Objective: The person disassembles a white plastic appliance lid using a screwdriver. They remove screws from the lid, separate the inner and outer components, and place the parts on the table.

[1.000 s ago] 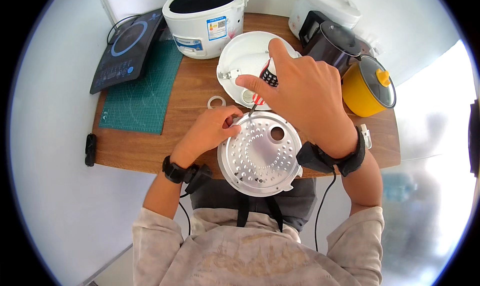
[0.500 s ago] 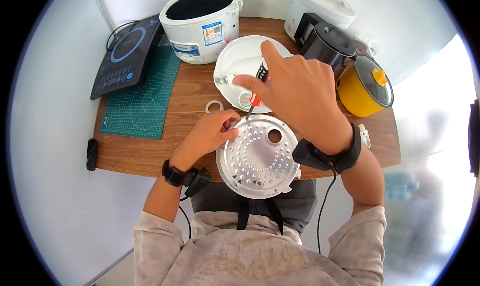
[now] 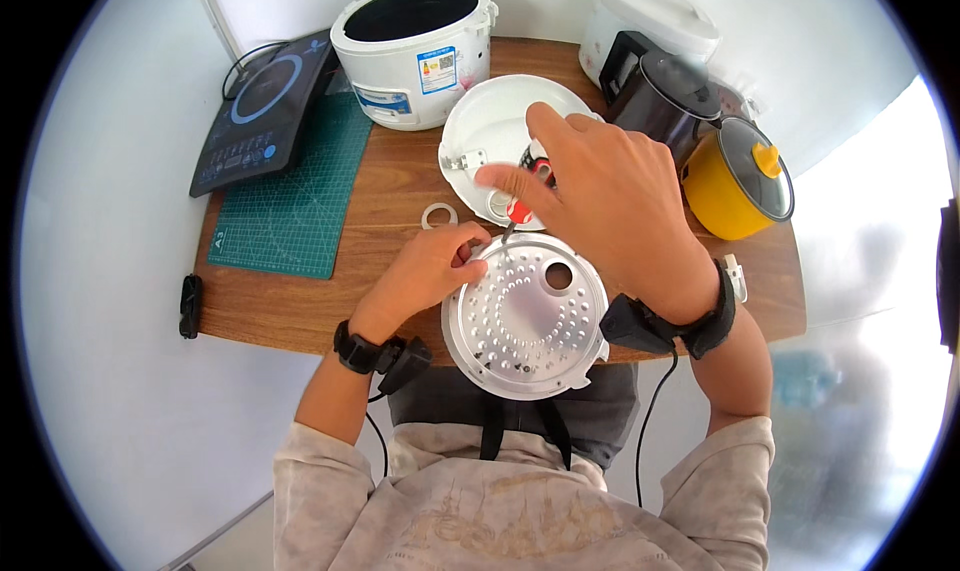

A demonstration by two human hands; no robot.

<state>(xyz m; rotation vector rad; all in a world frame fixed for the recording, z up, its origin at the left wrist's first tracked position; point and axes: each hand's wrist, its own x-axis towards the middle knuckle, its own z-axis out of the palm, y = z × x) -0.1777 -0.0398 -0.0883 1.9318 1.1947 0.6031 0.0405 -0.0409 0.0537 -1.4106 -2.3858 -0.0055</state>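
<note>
My right hand grips the screwdriver, its shaft slanting down to the far rim of the metal disc; my half-curled left hand touches that rim, just left of the tip

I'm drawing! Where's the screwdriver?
Head view: the screwdriver is just right of centre, in the right hand, its tip at the far rim of the metal disc.

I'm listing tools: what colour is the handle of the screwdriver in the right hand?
The screwdriver handle shows red, black and white, best in the head view.
</note>
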